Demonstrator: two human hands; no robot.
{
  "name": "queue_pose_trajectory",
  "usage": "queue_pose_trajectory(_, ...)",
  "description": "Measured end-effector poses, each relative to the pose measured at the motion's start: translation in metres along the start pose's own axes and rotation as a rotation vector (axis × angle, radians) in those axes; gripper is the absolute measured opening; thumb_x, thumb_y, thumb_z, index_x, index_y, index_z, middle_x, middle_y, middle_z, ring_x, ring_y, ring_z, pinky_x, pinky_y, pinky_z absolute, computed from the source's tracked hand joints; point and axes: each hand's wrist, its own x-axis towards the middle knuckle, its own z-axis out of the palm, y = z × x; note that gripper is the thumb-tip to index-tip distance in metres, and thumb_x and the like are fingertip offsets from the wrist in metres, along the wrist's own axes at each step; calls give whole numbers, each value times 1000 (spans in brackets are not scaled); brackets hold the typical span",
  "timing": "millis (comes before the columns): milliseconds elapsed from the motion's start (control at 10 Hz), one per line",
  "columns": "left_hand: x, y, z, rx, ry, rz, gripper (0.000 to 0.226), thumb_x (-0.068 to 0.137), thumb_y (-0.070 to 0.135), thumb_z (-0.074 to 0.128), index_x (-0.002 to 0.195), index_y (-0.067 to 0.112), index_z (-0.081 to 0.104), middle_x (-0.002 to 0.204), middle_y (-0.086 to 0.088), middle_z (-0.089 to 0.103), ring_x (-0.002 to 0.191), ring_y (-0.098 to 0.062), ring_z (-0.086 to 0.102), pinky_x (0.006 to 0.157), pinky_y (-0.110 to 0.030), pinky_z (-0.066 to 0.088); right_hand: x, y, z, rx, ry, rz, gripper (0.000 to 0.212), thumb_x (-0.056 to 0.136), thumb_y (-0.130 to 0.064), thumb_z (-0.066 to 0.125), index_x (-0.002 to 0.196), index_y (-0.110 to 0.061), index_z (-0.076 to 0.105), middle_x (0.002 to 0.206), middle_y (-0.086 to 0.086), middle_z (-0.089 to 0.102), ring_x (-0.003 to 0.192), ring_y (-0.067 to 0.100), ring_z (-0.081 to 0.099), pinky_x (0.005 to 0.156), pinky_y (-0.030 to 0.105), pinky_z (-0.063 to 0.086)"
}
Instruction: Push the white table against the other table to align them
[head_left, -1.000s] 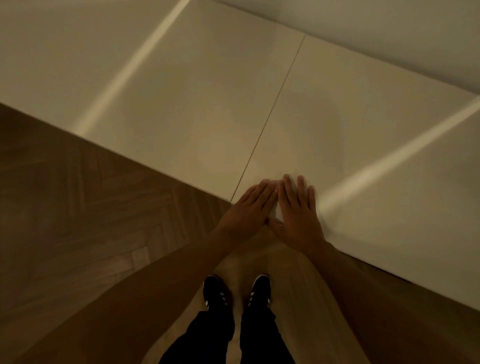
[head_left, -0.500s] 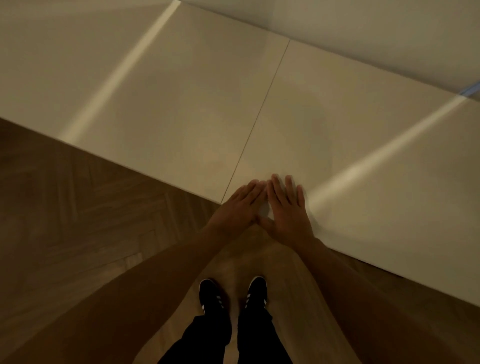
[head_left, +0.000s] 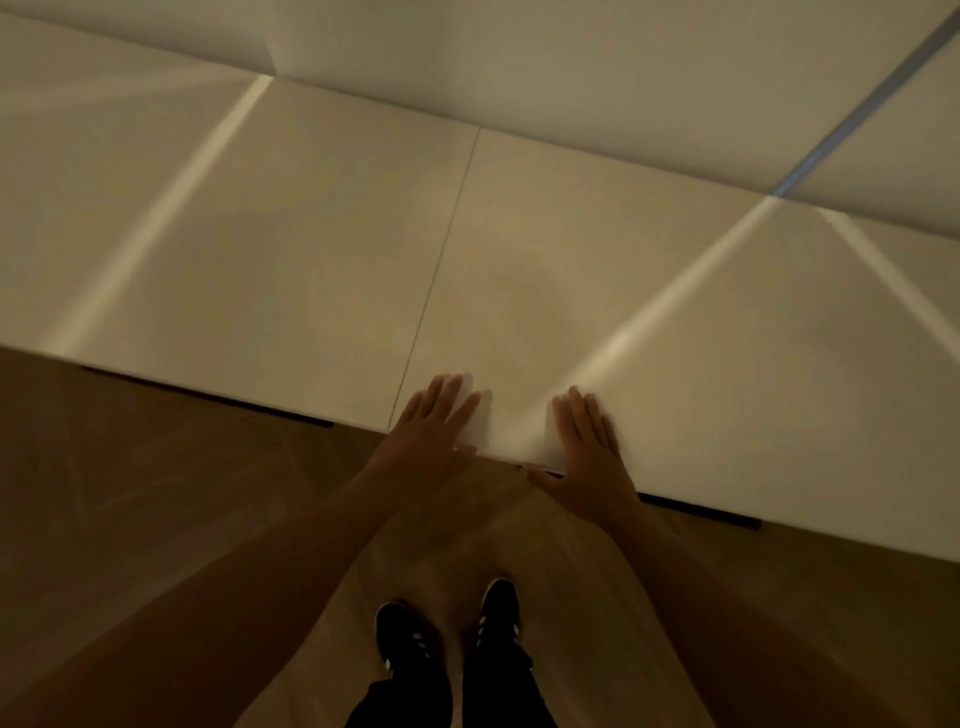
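Note:
Two white tables stand side by side, meeting along a thin seam that runs from the wall to the front edge. The right table (head_left: 649, 291) carries both my hands at its near edge. My left hand (head_left: 434, 423) lies flat, fingers spread, just right of the seam. My right hand (head_left: 587, 447) lies flat a hand's width further right, its heel over the edge. The left table (head_left: 249, 249) touches the right one; their front edges look in line.
A pale wall (head_left: 571, 67) runs along the back of both tables. Dark herringbone wood floor (head_left: 156, 509) lies in front. My feet in black shoes (head_left: 447, 629) stand a step back from the table edge.
My hands, side by side and touching before, have moved apart along the table's front edge. The view has turned so the tables' front edge runs more level across the frame.

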Motion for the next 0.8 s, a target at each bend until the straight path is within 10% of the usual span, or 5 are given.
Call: queue_pose_trajectory(800, 46, 5, -6, 9, -69, -139, 73, 99, 58, 31, 158, 32, -4, 167, -6, -12, 152, -35, -13, 121, -54, 4, 35, -29, -7, 8, -82, 73, 91, 98, -70, 22, 159, -13, -16, 166, 8, -24, 152, 31, -25, 123, 53, -9)
